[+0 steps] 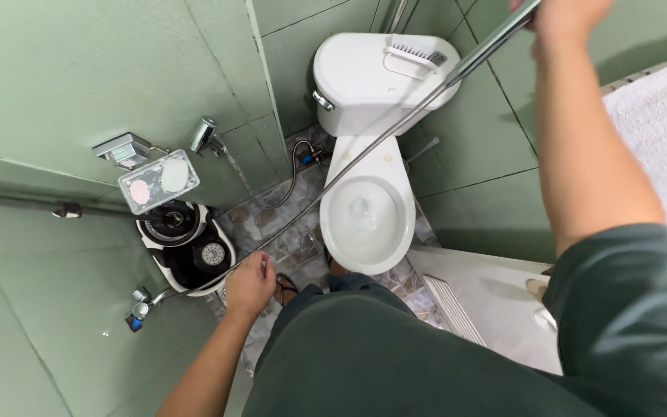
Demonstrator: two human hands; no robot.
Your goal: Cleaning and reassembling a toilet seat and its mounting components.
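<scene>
I look straight down in a small green-tiled bathroom. My right hand [563, 17] is raised at the top edge, closed on the chrome shower handle [496, 37]. From it a metal hose [364, 150] runs down-left across the white toilet [368, 208] to a wall tap [142, 303]. My left hand [250, 284] hangs low near that hose, fingers curled around a small thin item I cannot identify. The toilet bowl holds water, seat up.
A white brush [414, 54] lies on the toilet tank. A soap dish [159, 181] with two soaps hangs on the left wall above a black-and-white mop bucket [185, 245]. A second spray nozzle [205, 136] is on the wall. A white door [488, 305] is at right.
</scene>
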